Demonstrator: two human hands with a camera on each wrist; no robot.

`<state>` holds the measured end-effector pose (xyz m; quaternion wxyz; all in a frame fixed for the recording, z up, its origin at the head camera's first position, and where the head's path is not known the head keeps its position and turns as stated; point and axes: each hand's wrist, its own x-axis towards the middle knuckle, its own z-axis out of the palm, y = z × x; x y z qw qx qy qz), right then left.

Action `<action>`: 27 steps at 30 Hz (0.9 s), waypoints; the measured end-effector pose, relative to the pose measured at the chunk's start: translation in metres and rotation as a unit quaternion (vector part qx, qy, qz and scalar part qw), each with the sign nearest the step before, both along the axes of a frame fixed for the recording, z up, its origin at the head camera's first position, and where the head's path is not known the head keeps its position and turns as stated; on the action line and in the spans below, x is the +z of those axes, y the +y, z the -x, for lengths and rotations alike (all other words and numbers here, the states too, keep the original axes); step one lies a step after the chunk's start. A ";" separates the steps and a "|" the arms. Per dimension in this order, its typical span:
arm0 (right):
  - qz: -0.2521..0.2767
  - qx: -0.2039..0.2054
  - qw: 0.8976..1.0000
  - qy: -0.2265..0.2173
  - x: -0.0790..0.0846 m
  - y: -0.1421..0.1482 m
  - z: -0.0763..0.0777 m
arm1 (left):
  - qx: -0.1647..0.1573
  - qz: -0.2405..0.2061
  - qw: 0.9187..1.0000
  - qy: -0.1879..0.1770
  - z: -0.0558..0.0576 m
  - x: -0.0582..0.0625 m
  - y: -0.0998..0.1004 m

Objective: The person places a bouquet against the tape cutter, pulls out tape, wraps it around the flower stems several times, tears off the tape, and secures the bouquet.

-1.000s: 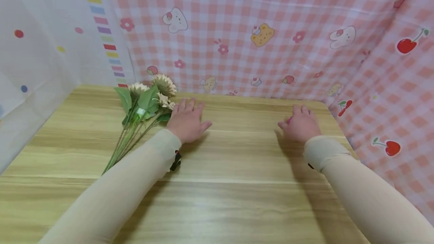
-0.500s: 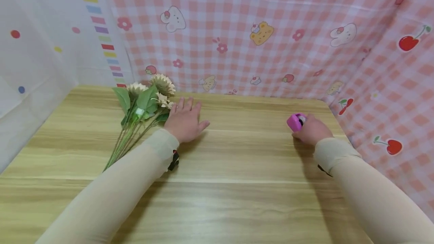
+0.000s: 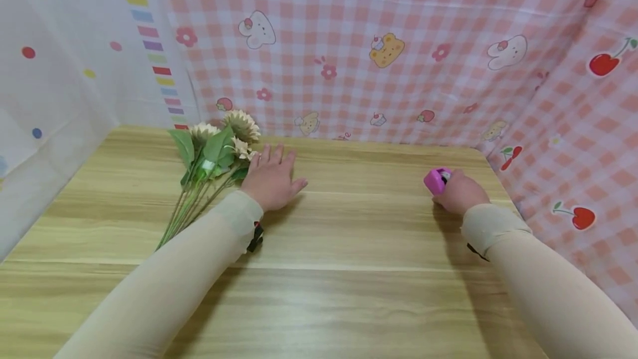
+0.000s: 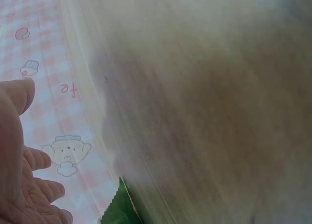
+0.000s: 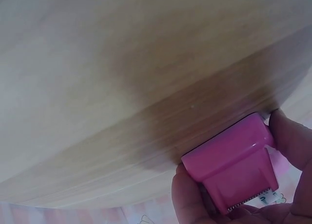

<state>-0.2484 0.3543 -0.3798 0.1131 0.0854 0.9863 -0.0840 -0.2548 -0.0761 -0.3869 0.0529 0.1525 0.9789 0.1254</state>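
Observation:
On the right side of the table, my right hand (image 3: pixel 461 193) grips a small pink tape dispenser (image 3: pixel 435 182). The right wrist view shows thumb and fingers at opposite ends of the dispenser (image 5: pixel 234 160), its serrated cutting edge facing the palm and a bit of printed tape beside it. My left hand (image 3: pixel 271 181) is spread flat with straight fingers, holding nothing, close beside artificial flowers (image 3: pixel 240 125). Their cream heads and green leaves lie toward the back, with the long stems running toward the front left. A leaf tip (image 4: pixel 120 207) shows below the left hand in the left wrist view.
The wood-grain table (image 3: pixel 339 237) stretches between both hands. A pink checked cloth (image 3: pixel 344 32) hangs along its back edge and continues on the right side. A white cloth with coloured dots (image 3: pixel 60 87) hangs at the left.
My right hand has shifted slightly right and turned, bringing the pink tape dispenser, earlier mostly hidden behind it, into sight. The left hand and the flowers stay nearly in place.

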 end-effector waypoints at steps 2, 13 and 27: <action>0.002 -0.001 1.000 0.001 0.000 0.000 0.000 | 0.000 0.000 1.000 -0.002 -0.001 0.001 0.000; 0.011 0.001 1.000 0.007 0.003 -0.006 -0.007 | -0.003 -0.003 1.000 -0.005 -0.004 -0.001 0.000; 0.042 0.088 0.995 0.029 0.007 -0.062 -0.011 | 0.003 -0.002 1.000 -0.016 -0.010 0.004 -0.002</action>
